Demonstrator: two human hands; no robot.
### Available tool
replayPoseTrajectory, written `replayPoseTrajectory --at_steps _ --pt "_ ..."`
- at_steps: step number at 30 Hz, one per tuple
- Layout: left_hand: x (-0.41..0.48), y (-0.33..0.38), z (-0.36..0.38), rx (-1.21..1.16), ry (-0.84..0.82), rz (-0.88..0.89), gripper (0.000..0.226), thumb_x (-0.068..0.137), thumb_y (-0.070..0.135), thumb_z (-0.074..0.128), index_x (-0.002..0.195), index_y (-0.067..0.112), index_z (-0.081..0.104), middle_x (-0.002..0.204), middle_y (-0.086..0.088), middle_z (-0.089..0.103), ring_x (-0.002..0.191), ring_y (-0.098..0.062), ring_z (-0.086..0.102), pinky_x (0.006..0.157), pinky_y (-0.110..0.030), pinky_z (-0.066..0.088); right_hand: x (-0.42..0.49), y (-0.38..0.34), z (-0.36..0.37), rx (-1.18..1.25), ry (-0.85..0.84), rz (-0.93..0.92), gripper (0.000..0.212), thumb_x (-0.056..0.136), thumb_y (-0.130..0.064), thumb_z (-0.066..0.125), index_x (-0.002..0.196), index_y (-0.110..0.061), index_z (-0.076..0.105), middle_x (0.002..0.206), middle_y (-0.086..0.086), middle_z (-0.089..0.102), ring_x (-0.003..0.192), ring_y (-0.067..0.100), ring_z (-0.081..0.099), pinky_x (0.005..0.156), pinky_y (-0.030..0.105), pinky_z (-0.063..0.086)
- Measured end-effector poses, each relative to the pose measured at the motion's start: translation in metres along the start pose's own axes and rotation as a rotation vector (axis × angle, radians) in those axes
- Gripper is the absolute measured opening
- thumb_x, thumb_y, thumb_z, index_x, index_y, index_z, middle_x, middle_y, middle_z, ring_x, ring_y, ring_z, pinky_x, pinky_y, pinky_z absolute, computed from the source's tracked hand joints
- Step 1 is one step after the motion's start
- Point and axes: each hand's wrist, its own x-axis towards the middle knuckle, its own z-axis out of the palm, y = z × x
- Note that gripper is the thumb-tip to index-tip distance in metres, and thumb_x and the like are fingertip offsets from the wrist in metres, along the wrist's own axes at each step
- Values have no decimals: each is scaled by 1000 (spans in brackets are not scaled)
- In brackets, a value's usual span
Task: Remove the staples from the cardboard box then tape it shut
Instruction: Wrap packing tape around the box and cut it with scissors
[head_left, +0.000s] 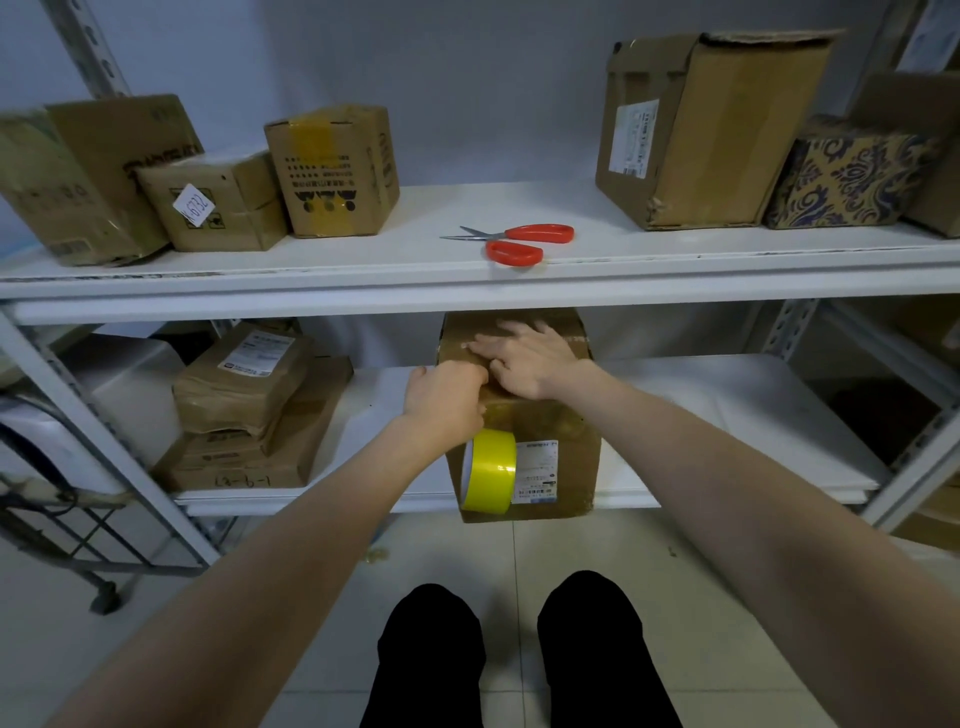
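Note:
A brown cardboard box (561, 441) with a white label on its front stands on the lower shelf, its front overhanging the edge. My right hand (524, 358) lies flat on the box top with fingers spread. My left hand (444, 397) grips the yellow tape roll (491, 470), which hangs down against the box's front face by the near top edge. The far part of the box top is hidden by the upper shelf.
Red-handled scissors (514, 240) lie on the upper shelf (467, 280). Several cardboard boxes stand there at left (332, 171) and right (711, 130). Stacked parcels (249, 410) sit left on the lower shelf (727, 415). A wheeled cart (78, 519) stands far left.

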Motion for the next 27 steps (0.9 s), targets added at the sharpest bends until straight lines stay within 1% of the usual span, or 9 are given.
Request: replayPoseTrajectory --at_steps 6,9,11,14,17,20,22,24,27 --pt "2 -4 3 82 -7 40 33 89 15 52 117 32 59 116 3 63 113 -22 54 108 -48 25 -27 6 11 56 142 -27 47 99 -31 36 145 -21 39 153 -3 35 144 16 21 116 43 14" --pt "0 -5 8 122 22 24 44 88 11 52 126 33 55 127 3 57 118 -23 51 106 -44 30 -44 15 13 29 158 -32 45 99 -34 39 141 -22 44 150 -3 40 141 16 28 115 41 19" --pt "-7 -8 11 -10 114 -71 43 87 13 55 127 28 55 126 -3 53 118 -26 50 98 -40 39 -49 13 14 17 168 -57 44 99 -35 40 139 -22 47 149 -4 42 139 16 32 114 38 25" --pt "-21 -7 15 -286 241 -317 29 86 25 58 112 15 54 114 -9 53 108 -30 53 82 -39 45 -52 6 18 46 222 -150 39 98 -29 43 135 -21 52 148 -4 43 134 17 41 109 37 33" --pt "-35 -4 17 -418 92 -500 38 85 41 56 110 12 51 112 -11 56 103 -32 56 75 -35 43 -52 -9 21 94 253 -122 36 98 -28 42 130 -20 57 142 -3 51 128 20 49 101 36 43" --pt "-37 -10 18 -452 28 -582 45 86 43 53 117 12 46 117 -12 50 107 -33 54 84 -36 42 -47 -26 17 51 259 24 48 94 -53 37 117 -17 59 126 3 60 109 27 59 81 38 51" --pt "-36 -21 24 -424 -42 -579 34 86 42 50 105 14 50 111 -11 55 103 -33 55 88 -38 45 -44 -37 19 29 255 79 50 92 -57 43 113 -12 54 118 8 59 103 31 59 76 38 47" --pt "-35 -32 31 -470 -96 -550 24 89 40 46 85 17 51 103 -10 63 95 -31 58 83 -36 46 -43 -44 24 3 254 99 46 93 -47 50 120 -9 47 126 10 53 114 32 54 85 40 43" --pt "-37 -38 37 -564 -96 -533 33 92 44 46 69 20 48 91 -10 64 87 -29 58 77 -35 46 -36 -48 30 -2 246 87 50 95 -38 52 131 -6 41 141 11 44 134 28 38 107 41 29"
